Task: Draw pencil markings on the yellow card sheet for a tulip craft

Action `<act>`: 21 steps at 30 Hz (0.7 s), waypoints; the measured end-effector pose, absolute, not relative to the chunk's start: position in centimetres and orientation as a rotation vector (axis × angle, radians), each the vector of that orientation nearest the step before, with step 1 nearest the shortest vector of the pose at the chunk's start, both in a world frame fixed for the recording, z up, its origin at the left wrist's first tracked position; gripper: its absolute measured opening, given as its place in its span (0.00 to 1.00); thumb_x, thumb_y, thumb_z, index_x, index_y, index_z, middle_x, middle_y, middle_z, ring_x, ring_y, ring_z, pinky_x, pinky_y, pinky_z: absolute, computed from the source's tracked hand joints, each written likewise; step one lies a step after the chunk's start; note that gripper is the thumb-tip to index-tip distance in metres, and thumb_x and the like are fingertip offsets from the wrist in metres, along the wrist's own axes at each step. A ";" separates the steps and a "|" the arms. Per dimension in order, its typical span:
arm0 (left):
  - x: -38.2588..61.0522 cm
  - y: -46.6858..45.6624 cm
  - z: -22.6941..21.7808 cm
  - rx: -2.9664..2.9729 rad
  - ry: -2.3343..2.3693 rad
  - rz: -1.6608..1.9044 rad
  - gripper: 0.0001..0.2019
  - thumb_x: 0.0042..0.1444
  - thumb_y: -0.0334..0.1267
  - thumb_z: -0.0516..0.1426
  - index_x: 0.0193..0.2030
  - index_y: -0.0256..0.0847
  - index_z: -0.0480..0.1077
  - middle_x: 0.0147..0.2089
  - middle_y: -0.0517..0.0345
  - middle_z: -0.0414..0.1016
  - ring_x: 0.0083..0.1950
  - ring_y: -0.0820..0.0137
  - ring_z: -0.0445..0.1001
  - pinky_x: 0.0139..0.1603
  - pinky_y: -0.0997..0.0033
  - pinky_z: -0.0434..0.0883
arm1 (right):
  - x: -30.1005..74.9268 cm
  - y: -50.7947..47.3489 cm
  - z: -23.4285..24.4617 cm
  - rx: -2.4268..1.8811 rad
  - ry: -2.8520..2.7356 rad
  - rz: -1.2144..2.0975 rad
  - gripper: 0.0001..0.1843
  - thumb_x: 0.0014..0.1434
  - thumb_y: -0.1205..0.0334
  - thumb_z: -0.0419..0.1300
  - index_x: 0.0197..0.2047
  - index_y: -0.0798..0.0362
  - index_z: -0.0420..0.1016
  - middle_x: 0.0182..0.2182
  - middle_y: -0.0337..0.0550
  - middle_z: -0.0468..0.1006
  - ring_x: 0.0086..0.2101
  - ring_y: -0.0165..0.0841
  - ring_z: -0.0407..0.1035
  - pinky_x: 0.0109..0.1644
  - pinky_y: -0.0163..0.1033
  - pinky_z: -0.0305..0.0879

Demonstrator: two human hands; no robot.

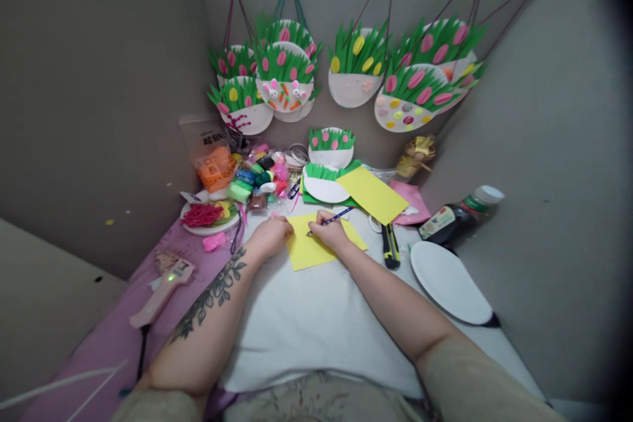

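A sheet of yellow paper (316, 254) lies on the white cloth in front of me. My right hand (330, 231) is closed around a dark blue patterned pencil (341, 214), its tip at the paper's surface. At the sheet's left edge, my left hand (271, 237) has its fingers bent together on the paper; the fingertips are partly hidden. Just behind, a second yellow sheet (373, 194) overlaps green paper and a paper-plate half with green paper grass (326, 186). A black and yellow utility knife (390, 247) rests right of my right hand.
Decorated paper-plate baskets (284, 72) hang on the wall. Bagged colored clay (252, 178) and a plate of pink strands (205, 216) are at left, with a glue gun (163, 293) nearer me. On the right are a dark bottle (457, 216) and white paper plates (450, 283).
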State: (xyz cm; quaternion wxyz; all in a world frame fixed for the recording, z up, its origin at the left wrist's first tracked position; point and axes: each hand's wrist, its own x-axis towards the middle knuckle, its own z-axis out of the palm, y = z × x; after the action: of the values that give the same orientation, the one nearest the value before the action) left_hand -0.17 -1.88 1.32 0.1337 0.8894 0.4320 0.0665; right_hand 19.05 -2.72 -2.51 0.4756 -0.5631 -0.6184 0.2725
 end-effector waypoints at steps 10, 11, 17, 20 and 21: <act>-0.2 -1.9 1.4 2.562 1.255 0.188 0.12 0.52 0.30 0.52 0.38 0.40 0.76 0.43 0.50 0.76 0.45 0.65 0.72 0.46 0.70 0.66 | 19.1 -2.8 -2.5 -1.385 -1.486 0.681 0.11 0.41 0.65 0.54 0.17 0.51 0.52 0.15 0.30 0.53 0.20 0.26 0.51 0.23 0.31 0.49; -0.2 -1.9 1.4 2.562 1.253 0.189 0.12 0.52 0.29 0.52 0.38 0.40 0.76 0.42 0.50 0.75 0.45 0.65 0.72 0.46 0.70 0.66 | 19.0 -2.8 -2.5 -1.387 -1.483 0.680 0.11 0.41 0.65 0.53 0.17 0.51 0.52 0.15 0.30 0.53 0.20 0.26 0.51 0.23 0.31 0.49; -0.2 -1.9 1.5 2.556 1.265 0.187 0.12 0.51 0.29 0.52 0.38 0.40 0.76 0.42 0.49 0.75 0.44 0.64 0.72 0.45 0.69 0.66 | 19.0 -2.8 -2.5 -1.393 -1.469 0.672 0.10 0.40 0.65 0.53 0.17 0.51 0.51 0.15 0.30 0.52 0.20 0.26 0.50 0.22 0.31 0.48; -0.2 -2.0 1.5 2.557 1.261 0.190 0.12 0.52 0.29 0.52 0.37 0.40 0.76 0.42 0.50 0.75 0.44 0.65 0.71 0.46 0.69 0.66 | 19.1 -2.8 -2.6 -1.394 -1.461 0.670 0.10 0.40 0.65 0.52 0.17 0.51 0.51 0.15 0.30 0.52 0.21 0.27 0.50 0.22 0.31 0.48; -0.2 -2.0 1.5 2.556 1.259 0.192 0.12 0.52 0.29 0.52 0.37 0.40 0.76 0.42 0.50 0.75 0.44 0.65 0.71 0.46 0.69 0.66 | 19.1 -2.8 -2.6 -1.394 -1.458 0.670 0.10 0.40 0.65 0.52 0.17 0.51 0.50 0.15 0.30 0.52 0.21 0.27 0.50 0.22 0.31 0.49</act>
State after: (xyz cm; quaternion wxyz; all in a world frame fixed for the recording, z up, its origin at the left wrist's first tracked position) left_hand -0.16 -1.99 1.54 0.1425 0.8859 0.4364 0.0664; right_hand 19.12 -2.82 -2.56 0.4864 -0.5732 -0.5992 0.2752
